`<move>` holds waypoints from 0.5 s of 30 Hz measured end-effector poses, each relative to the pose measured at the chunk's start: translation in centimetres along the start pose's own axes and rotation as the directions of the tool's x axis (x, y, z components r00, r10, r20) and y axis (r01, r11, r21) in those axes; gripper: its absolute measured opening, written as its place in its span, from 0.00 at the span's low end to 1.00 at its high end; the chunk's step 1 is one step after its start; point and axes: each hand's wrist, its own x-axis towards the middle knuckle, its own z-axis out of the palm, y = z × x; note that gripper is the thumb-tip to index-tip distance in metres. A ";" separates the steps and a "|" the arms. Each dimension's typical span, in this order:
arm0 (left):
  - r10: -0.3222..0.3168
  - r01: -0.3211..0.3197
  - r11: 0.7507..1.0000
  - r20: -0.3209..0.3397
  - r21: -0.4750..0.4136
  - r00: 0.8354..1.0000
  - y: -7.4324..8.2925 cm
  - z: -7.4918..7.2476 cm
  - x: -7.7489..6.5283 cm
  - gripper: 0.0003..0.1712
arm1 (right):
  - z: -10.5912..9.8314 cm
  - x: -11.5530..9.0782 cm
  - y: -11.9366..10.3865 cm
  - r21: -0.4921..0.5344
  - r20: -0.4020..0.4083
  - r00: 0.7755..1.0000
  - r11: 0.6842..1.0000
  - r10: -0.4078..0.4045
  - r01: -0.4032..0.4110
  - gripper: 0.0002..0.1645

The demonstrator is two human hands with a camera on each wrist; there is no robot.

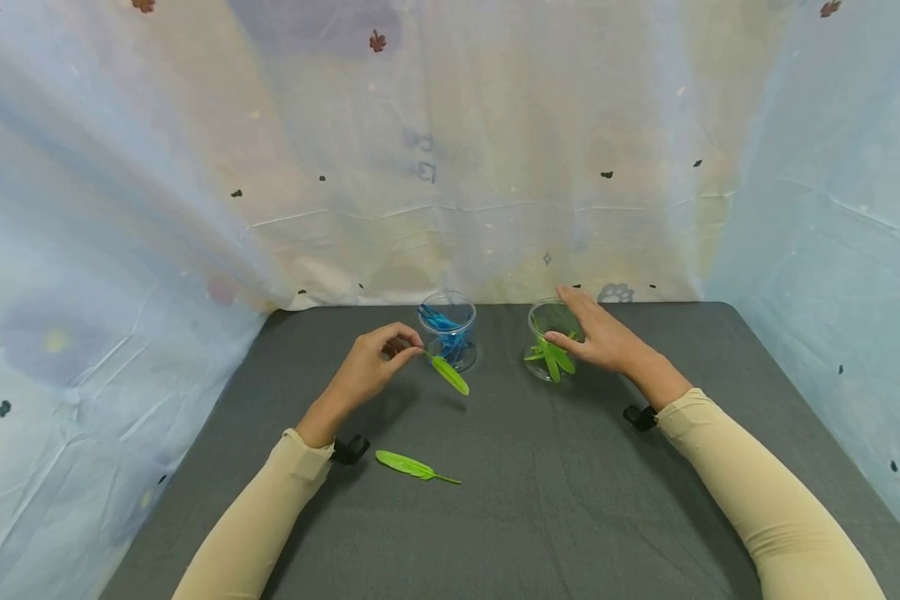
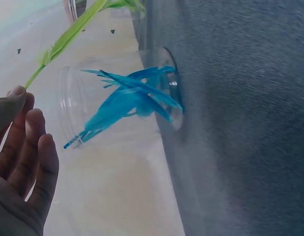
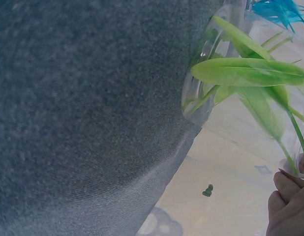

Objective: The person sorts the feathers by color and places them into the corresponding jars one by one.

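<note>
My left hand (image 1: 375,362) pinches a green feather (image 1: 450,376) by its quill, between thumb and fingertips. In the left wrist view the same feather (image 2: 73,35) points up and away from the hand, its other fingers loosely bent. Just beyond that hand stands a clear jar (image 1: 474,315) with several blue feathers (image 2: 132,93) in it. My right hand (image 1: 607,337) holds a second clear jar (image 1: 534,321) near its rim, thumb on the near side and fingers on the far side. Several green feathers (image 3: 248,73) lie crossed inside that jar.
Another green feather (image 1: 408,465) lies flat on the dark grey tabletop (image 1: 510,517), nearer to me. Both jars stand close to the table's far edge. A patterned pale curtain (image 1: 495,167) hangs behind and along the sides.
</note>
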 end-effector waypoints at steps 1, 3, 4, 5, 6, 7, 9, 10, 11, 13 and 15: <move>0.003 -0.003 1.000 -0.009 -0.005 1.000 0.1 0.0 0.1 0.06 | 0.0 0.0 0.0 -0.002 0.000 1.000 1.000 0.000 0.000 0.60; 0.010 -0.011 1.000 -0.026 -0.009 1.000 0.4 0.0 0.5 0.06 | -0.1 0.1 0.1 -0.006 0.002 1.000 1.000 0.004 -0.004 0.60; 0.013 -0.013 1.000 -0.035 -0.011 0.999 0.5 0.0 0.6 0.06 | -0.1 0.1 0.1 -0.010 0.004 1.000 1.000 0.007 -0.007 0.60; 0.016 -0.016 1.000 -0.044 -0.012 0.999 0.6 0.0 0.8 0.07 | -0.1 0.1 0.1 -0.014 0.007 1.000 1.000 0.009 -0.009 0.60; 0.017 -0.017 1.000 -0.055 -0.014 0.998 0.8 0.0 1.0 0.07 | -0.1 0.1 0.1 -0.016 0.008 1.000 1.000 0.011 -0.011 0.60; 0.018 -0.019 1.000 -0.066 -0.013 0.998 1.0 0.1 1.2 0.07 | -0.2 0.1 0.1 -0.018 0.011 1.000 1.000 0.013 -0.013 0.60; 0.025 -0.026 1.000 -0.085 -0.008 0.996 1.3 0.2 1.6 0.06 | -0.2 0.0 0.1 -0.027 0.012 1.000 1.000 0.015 -0.015 0.60; 0.025 -0.026 1.000 -0.095 -0.007 0.995 1.5 0.2 1.8 0.07 | -0.3 0.0 0.1 -0.031 0.011 1.000 0.999 0.015 -0.015 0.60; 0.028 -0.029 1.000 -0.105 -0.003 0.994 1.6 0.3 2.0 0.07 | -0.3 0.0 0.1 -0.036 0.009 1.000 0.999 0.013 -0.012 0.60; 0.039 -0.038 0.999 -0.127 0.004 0.991 2.0 0.5 2.4 0.06 | -0.3 0.0 0.1 -0.048 0.006 1.000 0.999 0.008 -0.007 0.60; 0.054 -0.053 0.999 -0.151 0.009 0.987 2.3 0.6 2.9 0.06 | -0.4 0.0 0.2 -0.056 0.002 1.000 0.998 0.003 -0.003 0.60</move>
